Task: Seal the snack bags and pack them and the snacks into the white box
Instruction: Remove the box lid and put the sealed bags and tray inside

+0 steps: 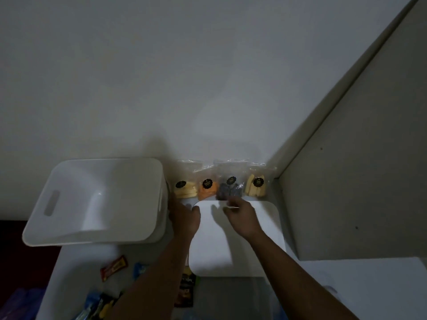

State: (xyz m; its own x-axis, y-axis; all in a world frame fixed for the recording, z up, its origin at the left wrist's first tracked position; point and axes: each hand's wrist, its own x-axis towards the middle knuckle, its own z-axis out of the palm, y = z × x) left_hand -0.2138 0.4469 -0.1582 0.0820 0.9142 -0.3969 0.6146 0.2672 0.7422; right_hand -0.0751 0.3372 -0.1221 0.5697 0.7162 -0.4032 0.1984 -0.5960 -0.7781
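The white box [97, 199] stands open at the left, with a handle slot in its side. Its flat white lid [242, 245] lies on the table to its right. Four clear snack bags lean on the wall behind the lid: pale yellow [182, 189], orange [208, 188], dark [231, 188] and yellow [256, 185]. My left hand [184, 218] rests at the lid's far left corner, between box and lid, its fingers loosely curled. My right hand [240, 215] hovers over the lid's far edge, its blurred fingers reaching just short of the dark bag.
Wrapped snacks lie on the near table: a red bar [114, 267], a blue packet [139, 269], a dark packet [186, 289] and blue and yellow packets [97, 306]. A grey panel [358, 181] walls off the right side. The table's left edge drops off below the box.
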